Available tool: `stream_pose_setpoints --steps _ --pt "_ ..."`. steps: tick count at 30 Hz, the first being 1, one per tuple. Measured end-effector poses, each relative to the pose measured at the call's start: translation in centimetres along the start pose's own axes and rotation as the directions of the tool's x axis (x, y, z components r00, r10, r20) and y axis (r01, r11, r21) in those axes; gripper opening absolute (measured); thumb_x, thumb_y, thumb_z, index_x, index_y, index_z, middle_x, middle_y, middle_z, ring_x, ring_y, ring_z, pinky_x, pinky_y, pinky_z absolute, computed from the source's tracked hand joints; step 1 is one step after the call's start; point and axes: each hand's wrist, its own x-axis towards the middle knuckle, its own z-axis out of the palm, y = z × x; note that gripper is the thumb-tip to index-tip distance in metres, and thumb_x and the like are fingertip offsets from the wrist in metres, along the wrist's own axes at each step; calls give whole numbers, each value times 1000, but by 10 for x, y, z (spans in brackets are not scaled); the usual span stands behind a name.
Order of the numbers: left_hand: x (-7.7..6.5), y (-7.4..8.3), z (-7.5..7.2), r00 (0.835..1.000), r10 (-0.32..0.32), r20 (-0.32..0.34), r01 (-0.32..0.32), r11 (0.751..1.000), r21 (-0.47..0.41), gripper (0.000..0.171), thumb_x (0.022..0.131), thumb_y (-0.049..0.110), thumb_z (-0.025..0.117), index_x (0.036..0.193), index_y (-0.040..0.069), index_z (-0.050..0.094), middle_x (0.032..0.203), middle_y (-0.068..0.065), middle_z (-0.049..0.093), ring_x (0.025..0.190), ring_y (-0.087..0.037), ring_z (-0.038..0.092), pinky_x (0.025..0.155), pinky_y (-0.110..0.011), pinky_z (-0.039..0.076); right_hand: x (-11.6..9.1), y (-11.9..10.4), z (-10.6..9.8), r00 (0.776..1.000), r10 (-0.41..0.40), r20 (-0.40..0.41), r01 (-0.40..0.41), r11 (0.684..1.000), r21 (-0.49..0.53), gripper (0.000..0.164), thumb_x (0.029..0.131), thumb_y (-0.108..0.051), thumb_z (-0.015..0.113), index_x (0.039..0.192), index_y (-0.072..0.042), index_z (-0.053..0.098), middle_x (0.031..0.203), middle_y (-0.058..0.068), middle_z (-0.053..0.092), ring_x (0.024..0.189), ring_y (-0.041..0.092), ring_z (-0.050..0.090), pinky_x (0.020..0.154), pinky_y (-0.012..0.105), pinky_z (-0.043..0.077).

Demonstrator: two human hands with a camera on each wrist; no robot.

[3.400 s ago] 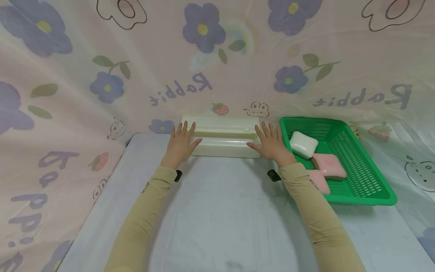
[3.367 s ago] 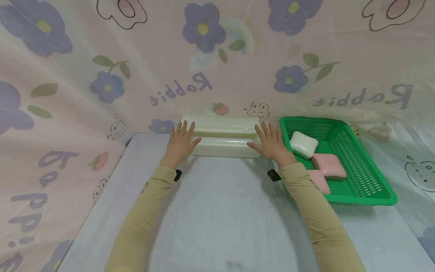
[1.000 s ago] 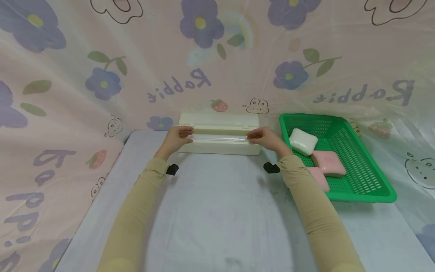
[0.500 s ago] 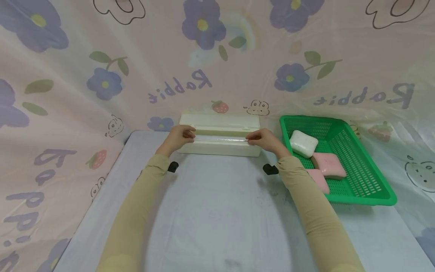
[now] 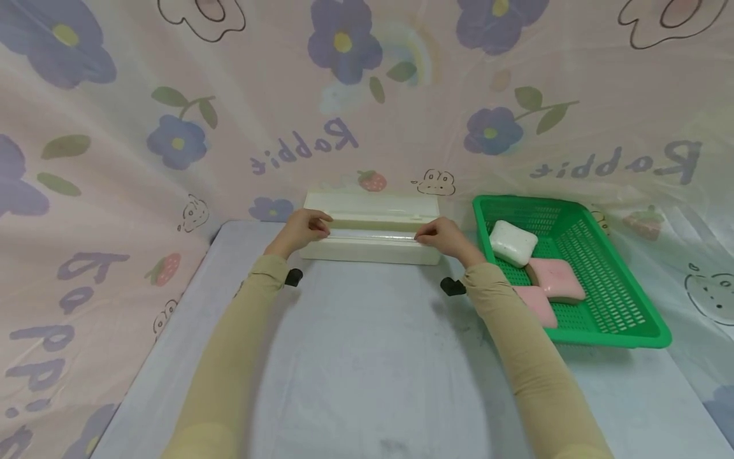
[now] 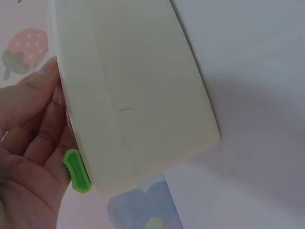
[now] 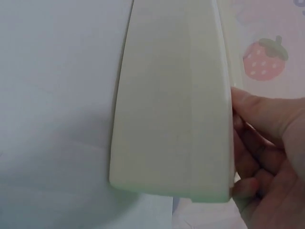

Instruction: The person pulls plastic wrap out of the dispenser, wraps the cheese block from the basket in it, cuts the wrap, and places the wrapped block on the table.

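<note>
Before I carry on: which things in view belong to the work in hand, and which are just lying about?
Seemingly in use:
cream box, lid open
shiny strip inside it
left hand and right hand, both at its opening

Seemingly lying about:
green basket
white block and two pink blocks inside it

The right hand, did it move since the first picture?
Yes. In the head view, the right hand has shifted left, away from the green basket, fingers now curled at the white box.
</note>
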Motion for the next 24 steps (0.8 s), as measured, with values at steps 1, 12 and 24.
stream_pose_setpoints --steps 1,12,24 --pt "0 0 1 1000 2 -1 -2 1000 7 37 87 -4 67 123 -5 59 95 -14 67 89 -27 63 82 -37 54 0 0 0 1000 0 -3 0 1000 -8 20 95 -15 62 105 0 71 97 11 67 87 23 57 74 35 50" --pt "5 7 6 999 12 -40 -10 998 63 33 90 -3 63 123 -3 61 96 -15 65 86 -27 61 77 -37 53 2 1 2 998 -7 -59 5 1000 -30 20 97 -15 58 103 2 67 95 13 64 85 23 54 71 34 48" --pt "9 7 6 995 -13 -100 21 997 77 27 87 -5 66 113 -6 65 98 -16 65 88 -28 59 77 -37 53 8 2 -5 998 -42 -55 42 999 0 18 96 -12 59 101 3 68 97 13 67 93 26 60 80 38 51"
